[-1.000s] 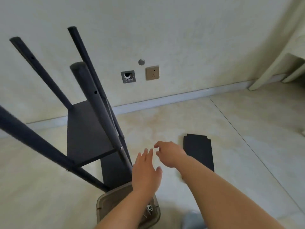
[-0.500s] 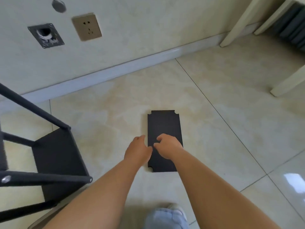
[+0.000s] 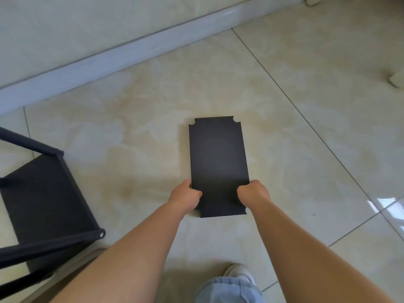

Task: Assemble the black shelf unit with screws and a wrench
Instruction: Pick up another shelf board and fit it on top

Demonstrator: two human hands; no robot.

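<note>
A flat black shelf board [image 3: 217,158] with notched corners lies on the tiled floor in the middle of the view. My left hand [image 3: 185,196] grips its left long edge near the close end, fingers curled over the top. My right hand [image 3: 253,193] grips the right long edge opposite. At the left stands the partly built black shelf unit [image 3: 43,197], with a fitted shelf panel and round black poles running out of frame. No screws or wrench show.
A pale skirting board [image 3: 131,53] runs along the wall at the back. White furniture feet [image 3: 396,80] stand at the far right. A brownish container edge [image 3: 65,278] shows under my left forearm. My knee and shoe [image 3: 234,283] are at the bottom.
My view has dropped from the wall to the floor. Both hands moved from the air by the unit down onto the loose board and now grip its two long edges.
</note>
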